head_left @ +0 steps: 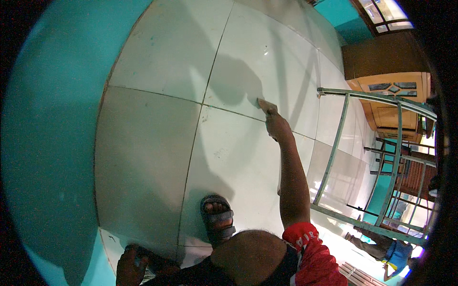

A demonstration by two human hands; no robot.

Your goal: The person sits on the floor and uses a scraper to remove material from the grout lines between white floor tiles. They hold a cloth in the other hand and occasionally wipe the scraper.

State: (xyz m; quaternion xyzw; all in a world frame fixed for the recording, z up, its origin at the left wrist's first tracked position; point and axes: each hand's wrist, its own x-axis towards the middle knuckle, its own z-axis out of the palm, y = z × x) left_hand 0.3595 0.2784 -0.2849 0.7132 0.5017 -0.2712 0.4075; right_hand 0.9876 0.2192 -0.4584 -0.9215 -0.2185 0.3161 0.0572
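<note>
Flat brown scraper blade (267, 105) sat pressed on the grout line of the pale tiled floor (157, 143), your right hand (278, 127) clamped around it. Your left hand (130, 266) rested near your sandalled foot (218, 220), its grip unclear; most joints looked untouched.

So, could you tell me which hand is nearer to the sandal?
Left. The left hand rests on the floor just lower left of the sandal; the right hand is stretched far ahead, holding a flat scraper.

White tiled floor (157, 143), grey grout lines, sandalled foot (218, 220) and scraper (267, 106) resting on it
</note>
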